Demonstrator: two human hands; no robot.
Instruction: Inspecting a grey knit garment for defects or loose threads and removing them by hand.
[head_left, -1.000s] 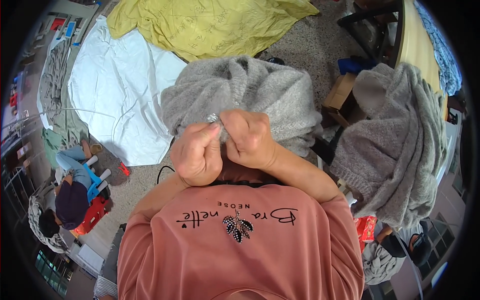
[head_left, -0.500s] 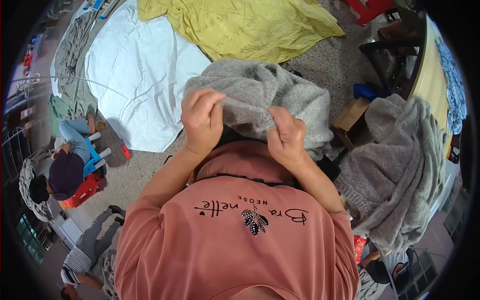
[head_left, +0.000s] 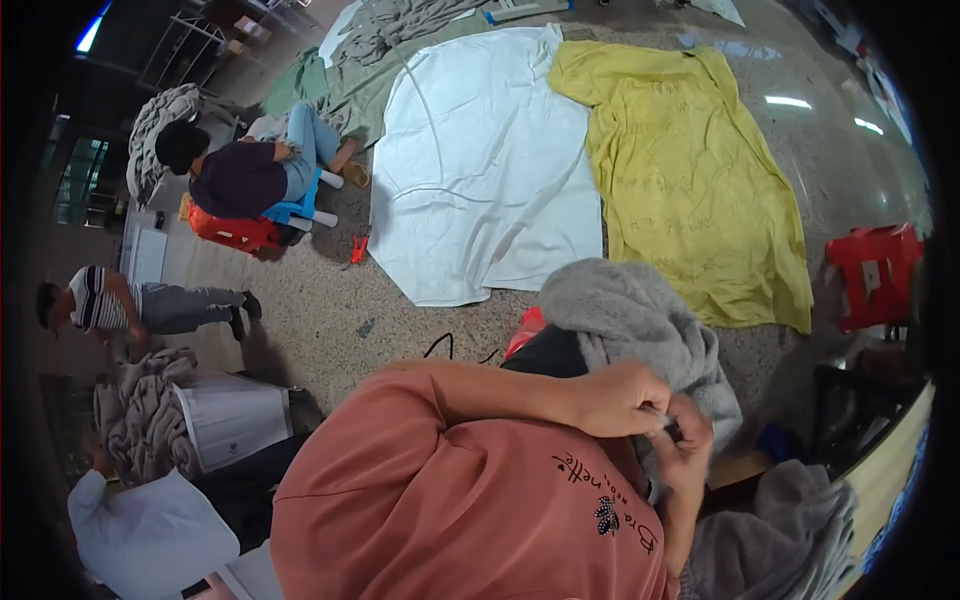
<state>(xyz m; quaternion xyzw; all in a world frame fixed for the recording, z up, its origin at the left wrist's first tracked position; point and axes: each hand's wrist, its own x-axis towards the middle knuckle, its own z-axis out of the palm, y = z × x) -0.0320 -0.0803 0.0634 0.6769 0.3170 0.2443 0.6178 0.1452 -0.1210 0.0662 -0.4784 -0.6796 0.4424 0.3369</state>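
Observation:
My left hand [head_left: 625,400] reaches across my front, fingers closed in a pinch. Right beside it, my right hand [head_left: 686,438] is closed too, its fingertips meeting those of the left. A small pale bit shows between them, too small to name. Fluffy grey knit fabric [head_left: 640,305] lies bunched over my lap, just beyond and beside both hands. Whether the pale bit belongs to that fabric, I cannot tell.
A white sheet [head_left: 490,150] and a yellow cloth [head_left: 690,190] lie on the floor ahead. A red stool [head_left: 872,278] stands at right, near another grey knit heap [head_left: 775,530]. Seated at left is a person [head_left: 245,180]; another person [head_left: 150,300] stands behind.
My hands, earlier apart with grey knit fabric stretched between them, have come together. The view has swung, so the sheets and people at left show more fully.

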